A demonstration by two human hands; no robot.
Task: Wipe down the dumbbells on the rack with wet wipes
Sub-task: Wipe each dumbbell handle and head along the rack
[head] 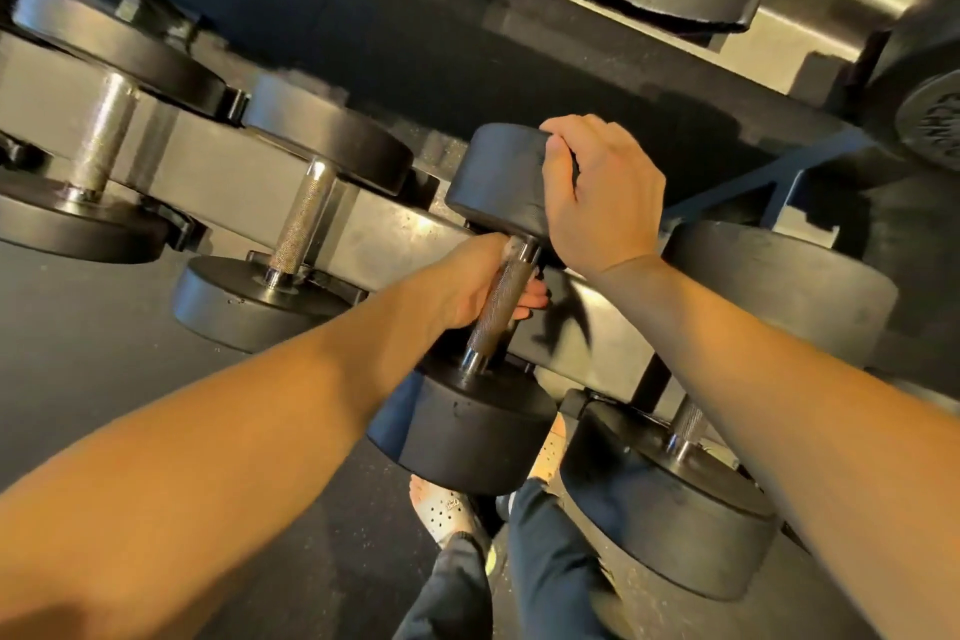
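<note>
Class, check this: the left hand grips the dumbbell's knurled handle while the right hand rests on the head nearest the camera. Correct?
Not quite. The head view shows the right hand curled over the far head of the dumbbell, not the nearest one. The left hand does grip the knurled handle.

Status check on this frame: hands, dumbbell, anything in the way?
Left hand grips dumbbell handle. Right hand curled over its far head; no wipe visible. Dumbbell at rack; left neighbour and right neighbour close.
</note>
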